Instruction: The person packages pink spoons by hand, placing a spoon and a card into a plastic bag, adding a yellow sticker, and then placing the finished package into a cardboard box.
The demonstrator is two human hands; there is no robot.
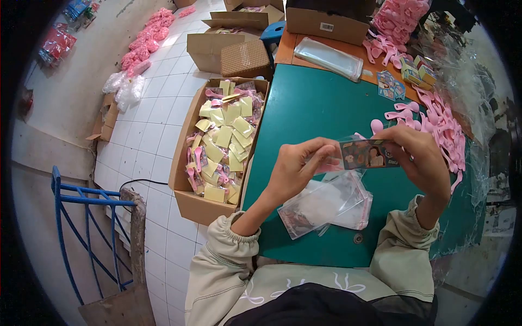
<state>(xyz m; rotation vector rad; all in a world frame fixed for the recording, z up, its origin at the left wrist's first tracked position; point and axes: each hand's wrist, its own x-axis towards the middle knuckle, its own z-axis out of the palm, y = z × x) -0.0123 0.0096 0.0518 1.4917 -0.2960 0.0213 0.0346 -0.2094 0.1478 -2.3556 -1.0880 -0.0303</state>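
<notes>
My left hand (302,165) pinches a clear plastic bag (333,157) over the table. From the other side, the fingers of my right hand (418,155) grip a dark printed card (363,154) with small pictures on it. The card's left end overlaps the bag close to my left fingertips. Below both hands, a loose pile of clear plastic bags (337,204) lies on the green tabletop (310,98). Pink plastic spoons (402,114) lie just beyond my right hand, which partly hides them.
Left of the table, a cardboard box (204,212) is full of packed bags with yellow cards and pink spoons. A stack of clear bags (331,57), blue printed cards (390,85) and yellow small boxes (417,71) lie at the back. A blue metal frame (89,198) stands lower left.
</notes>
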